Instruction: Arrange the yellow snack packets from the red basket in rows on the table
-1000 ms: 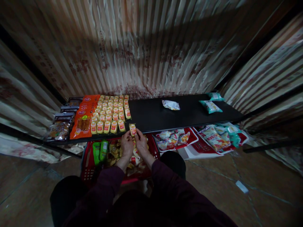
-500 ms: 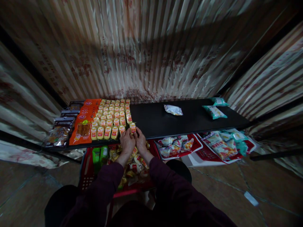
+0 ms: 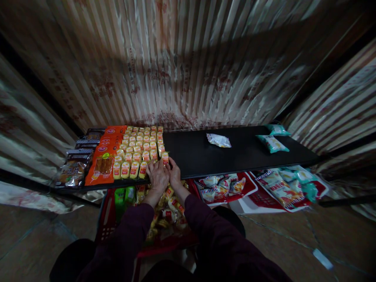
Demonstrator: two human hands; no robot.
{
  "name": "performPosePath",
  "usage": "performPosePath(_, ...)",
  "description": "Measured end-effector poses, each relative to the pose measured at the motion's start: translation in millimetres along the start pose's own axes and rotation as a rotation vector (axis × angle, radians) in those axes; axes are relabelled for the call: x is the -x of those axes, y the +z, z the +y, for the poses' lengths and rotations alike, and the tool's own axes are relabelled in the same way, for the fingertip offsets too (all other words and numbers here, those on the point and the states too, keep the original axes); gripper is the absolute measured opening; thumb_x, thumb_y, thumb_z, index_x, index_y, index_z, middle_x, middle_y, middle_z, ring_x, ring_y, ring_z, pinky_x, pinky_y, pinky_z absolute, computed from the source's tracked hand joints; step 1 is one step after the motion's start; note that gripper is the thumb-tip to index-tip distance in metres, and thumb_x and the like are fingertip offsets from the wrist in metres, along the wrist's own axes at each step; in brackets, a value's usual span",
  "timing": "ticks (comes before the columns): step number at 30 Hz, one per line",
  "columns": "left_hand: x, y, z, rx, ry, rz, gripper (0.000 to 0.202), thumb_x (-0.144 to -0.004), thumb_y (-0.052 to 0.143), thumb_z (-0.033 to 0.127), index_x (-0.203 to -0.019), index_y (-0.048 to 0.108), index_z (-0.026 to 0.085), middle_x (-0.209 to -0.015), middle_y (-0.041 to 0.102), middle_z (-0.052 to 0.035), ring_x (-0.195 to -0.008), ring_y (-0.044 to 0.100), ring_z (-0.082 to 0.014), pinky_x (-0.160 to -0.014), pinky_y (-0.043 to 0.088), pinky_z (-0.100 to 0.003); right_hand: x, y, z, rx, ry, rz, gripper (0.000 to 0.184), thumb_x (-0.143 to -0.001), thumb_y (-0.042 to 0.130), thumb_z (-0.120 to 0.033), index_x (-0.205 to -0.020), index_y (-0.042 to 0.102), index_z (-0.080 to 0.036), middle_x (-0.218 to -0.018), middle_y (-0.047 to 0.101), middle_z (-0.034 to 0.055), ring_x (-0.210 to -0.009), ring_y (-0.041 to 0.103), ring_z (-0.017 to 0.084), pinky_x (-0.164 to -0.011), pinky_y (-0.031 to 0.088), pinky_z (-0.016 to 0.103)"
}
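My left hand [image 3: 157,175] and my right hand [image 3: 174,173] are side by side at the front edge of a black shelf [image 3: 205,156]. Their fingers pinch a small yellow snack packet [image 3: 165,158], set at the right end of several rows of the same yellow packets [image 3: 138,150]. Both hands are closed on it. Below them a red basket [image 3: 108,219] holds more yellow packets and two green ones [image 3: 123,194].
Orange packets [image 3: 104,162] and dark bags [image 3: 72,168] lie left of the yellow rows. A white packet [image 3: 219,140] and two green-and-white bags [image 3: 272,143] lie on the shelf's right part. Red trays of snacks [image 3: 279,188] sit under it. Striped curtains surround the shelf.
Both hands have carried the yellow packet up from the shelf's front edge and forward against the end of the rows. The camera has tipped a little upward.
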State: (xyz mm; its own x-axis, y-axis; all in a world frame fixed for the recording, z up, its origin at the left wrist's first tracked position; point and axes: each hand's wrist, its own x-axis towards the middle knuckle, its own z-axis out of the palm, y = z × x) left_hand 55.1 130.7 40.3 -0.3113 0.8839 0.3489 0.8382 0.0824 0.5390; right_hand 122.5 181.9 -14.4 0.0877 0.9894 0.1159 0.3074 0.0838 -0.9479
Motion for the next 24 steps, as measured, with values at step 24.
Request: performPosePath(24, -4.3, 19.7, -17.3, -0.042, 0.015, 0.010, 0.038, -0.082, 0.045, 0.019, -0.115, 0.062, 0.019, -0.131, 0.056, -0.0113, -0.136, 0.029, -0.0298, -0.111, 0.018, -0.053, -10.1, 7.0, 15.6, 0.056, -0.092, 0.004, 0.040, -0.078, 0.052, -0.021, -0.116, 0.062, -0.017, -0.120, 0.064, 0.0095, -0.111, 0.057, 0.021, -0.101, 0.042, 0.038)
